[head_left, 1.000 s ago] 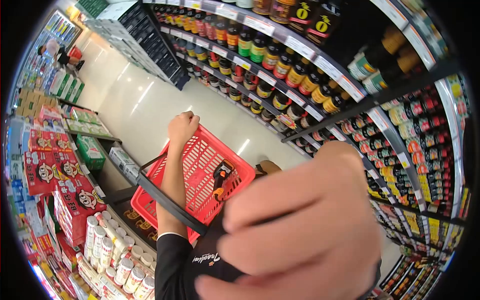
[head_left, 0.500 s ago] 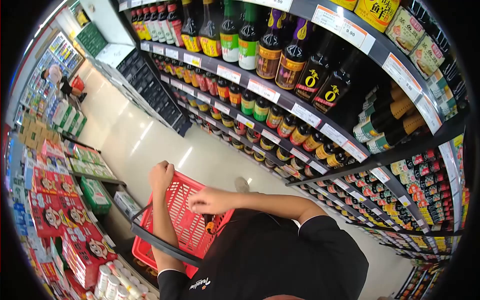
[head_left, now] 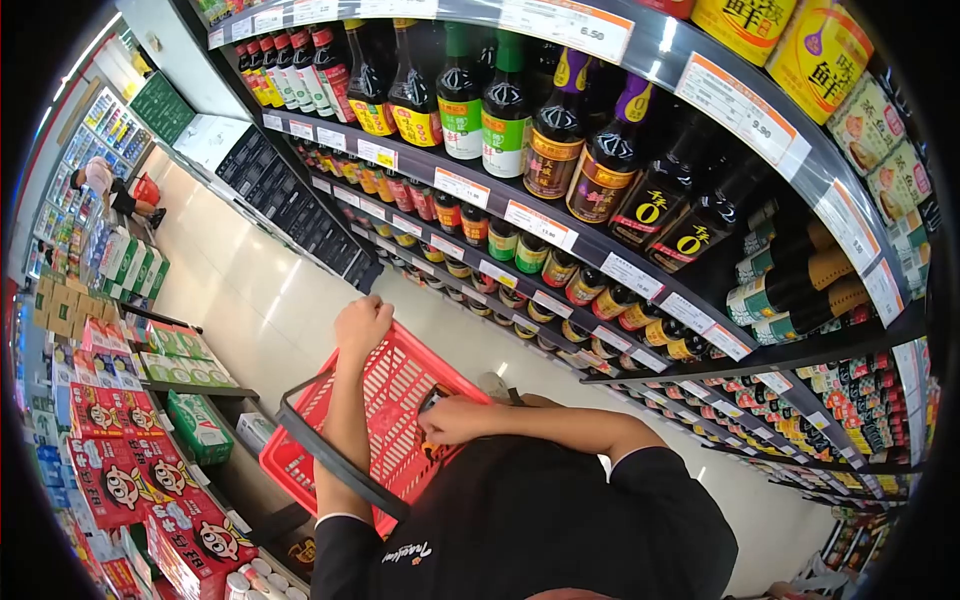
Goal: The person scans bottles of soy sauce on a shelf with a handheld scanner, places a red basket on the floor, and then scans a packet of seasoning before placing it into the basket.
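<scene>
A red plastic shopping basket point(head_left: 400, 350) hangs in front of my body, its black handle point(head_left: 335, 455) lying across my left forearm. My left hand point(head_left: 363, 325) is curled closed beyond the basket's far left corner, with no object showing in it. Inside the basket, near my shirt, my right hand point(head_left: 450, 420) is closed around a dark bottle point(head_left: 433, 398) with some orange on it. Most of this bottle is hidden by my fingers, so its contents cannot be told.
Shelves on the right hold sauce bottles point(head_left: 505, 125) and smaller jars point(head_left: 560, 268) above price tags. Red snack boxes point(head_left: 120, 480) are stacked on the left. Down the tiled aisle point(head_left: 240, 265), a person point(head_left: 105, 185) stands beside a red basket point(head_left: 146, 188).
The bottle has turned under my right hand, which has gone lower and right within the basket. My left hand and the basket sit further right in view.
</scene>
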The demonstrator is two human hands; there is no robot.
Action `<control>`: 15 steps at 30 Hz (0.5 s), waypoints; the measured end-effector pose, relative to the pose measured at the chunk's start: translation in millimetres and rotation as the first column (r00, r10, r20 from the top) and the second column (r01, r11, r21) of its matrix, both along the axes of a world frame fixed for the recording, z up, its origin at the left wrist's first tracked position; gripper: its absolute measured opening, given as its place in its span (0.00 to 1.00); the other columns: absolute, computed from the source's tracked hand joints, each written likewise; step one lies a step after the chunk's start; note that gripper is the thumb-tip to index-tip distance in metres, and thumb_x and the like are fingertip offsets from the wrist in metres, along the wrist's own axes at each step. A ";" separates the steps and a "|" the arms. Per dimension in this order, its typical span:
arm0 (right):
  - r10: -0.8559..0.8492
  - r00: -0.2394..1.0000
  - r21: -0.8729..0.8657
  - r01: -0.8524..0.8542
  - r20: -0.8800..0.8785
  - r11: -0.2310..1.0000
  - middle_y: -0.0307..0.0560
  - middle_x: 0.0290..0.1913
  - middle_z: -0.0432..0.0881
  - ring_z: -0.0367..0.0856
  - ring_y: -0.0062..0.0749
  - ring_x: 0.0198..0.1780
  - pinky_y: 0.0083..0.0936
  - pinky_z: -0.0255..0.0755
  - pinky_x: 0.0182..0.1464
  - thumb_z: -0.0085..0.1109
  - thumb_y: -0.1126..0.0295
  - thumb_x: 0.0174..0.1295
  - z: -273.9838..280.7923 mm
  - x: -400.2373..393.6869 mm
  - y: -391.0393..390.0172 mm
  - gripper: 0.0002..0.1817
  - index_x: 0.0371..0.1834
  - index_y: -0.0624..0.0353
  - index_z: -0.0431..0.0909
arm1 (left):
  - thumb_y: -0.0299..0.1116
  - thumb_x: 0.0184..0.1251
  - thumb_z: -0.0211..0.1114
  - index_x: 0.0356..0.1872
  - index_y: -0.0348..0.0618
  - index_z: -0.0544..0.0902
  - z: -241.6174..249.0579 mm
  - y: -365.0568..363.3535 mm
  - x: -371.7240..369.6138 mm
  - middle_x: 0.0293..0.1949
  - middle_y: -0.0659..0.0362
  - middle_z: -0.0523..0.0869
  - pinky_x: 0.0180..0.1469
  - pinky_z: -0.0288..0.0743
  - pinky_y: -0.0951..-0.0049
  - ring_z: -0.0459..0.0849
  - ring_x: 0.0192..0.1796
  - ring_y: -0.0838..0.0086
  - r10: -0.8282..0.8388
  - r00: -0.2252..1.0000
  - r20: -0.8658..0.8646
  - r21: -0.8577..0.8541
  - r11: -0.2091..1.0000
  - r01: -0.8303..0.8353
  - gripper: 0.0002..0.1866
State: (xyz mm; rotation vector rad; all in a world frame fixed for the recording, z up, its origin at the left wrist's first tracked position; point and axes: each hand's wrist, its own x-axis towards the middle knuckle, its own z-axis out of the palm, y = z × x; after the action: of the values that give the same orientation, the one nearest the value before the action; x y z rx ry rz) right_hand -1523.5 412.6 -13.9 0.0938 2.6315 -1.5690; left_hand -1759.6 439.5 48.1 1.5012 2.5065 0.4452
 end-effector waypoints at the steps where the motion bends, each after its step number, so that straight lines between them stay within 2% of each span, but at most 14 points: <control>1: -0.061 0.998 0.009 0.061 0.012 0.998 0.50 0.26 0.83 0.84 0.49 0.31 0.44 0.73 0.34 0.63 0.60 0.59 3.6 -1.7 4.7 0.12 0.30 0.58 0.78 | 0.46 0.61 0.56 0.33 0.42 0.88 0.8 5.8 -0.8 0.30 0.41 0.86 0.43 0.79 0.48 0.86 0.37 0.45 -0.008 1.000 0.013 0.012 1.000 0.008 0.18; 5: -0.210 0.973 0.067 0.204 0.099 0.977 0.52 0.26 0.85 0.86 0.48 0.33 0.41 0.76 0.36 0.63 0.64 0.56 13.7 -11.6 4.7 0.11 0.27 0.61 0.77 | 0.46 0.61 0.57 0.33 0.43 0.88 2.3 25.2 -5.5 0.30 0.42 0.87 0.43 0.80 0.48 0.87 0.36 0.46 -0.083 0.996 0.018 0.001 0.997 0.082 0.18; 8: -0.247 0.955 0.000 0.251 0.166 0.968 0.52 0.27 0.85 0.87 0.47 0.34 0.41 0.76 0.36 0.63 0.63 0.56 19.1 -22.6 -0.6 0.11 0.27 0.60 0.77 | 0.46 0.61 0.57 0.32 0.43 0.88 -7.9 31.8 -16.5 0.30 0.42 0.87 0.43 0.80 0.49 0.87 0.36 0.47 -0.151 0.988 0.039 -0.010 0.988 0.151 0.18; 11: -0.267 0.950 -0.053 0.278 0.160 0.959 0.52 0.27 0.85 0.87 0.47 0.34 0.40 0.76 0.37 0.63 0.63 0.57 16.7 -41.8 -18.3 0.12 0.28 0.60 0.76 | 0.45 0.61 0.57 0.32 0.42 0.88 -21.2 25.8 -35.8 0.30 0.43 0.87 0.44 0.80 0.49 0.87 0.36 0.47 -0.201 0.979 0.045 -0.024 0.979 0.202 0.18; 15: -0.221 0.954 0.007 0.224 0.205 0.975 0.53 0.28 0.85 0.86 0.48 0.34 0.41 0.76 0.37 0.63 0.61 0.59 9.8 -87.3 -55.1 0.13 0.31 0.61 0.77 | 0.45 0.62 0.57 0.33 0.42 0.88 -16.5 -11.3 -77.7 0.31 0.43 0.87 0.45 0.80 0.50 0.87 0.37 0.47 -0.193 0.979 0.065 -0.053 0.979 0.197 0.18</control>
State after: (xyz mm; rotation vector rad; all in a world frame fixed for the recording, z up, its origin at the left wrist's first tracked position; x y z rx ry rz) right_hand -1610.8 357.4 -4.2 0.5390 2.5185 -1.5464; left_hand -1837.3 428.2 31.5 1.6640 2.2781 0.3743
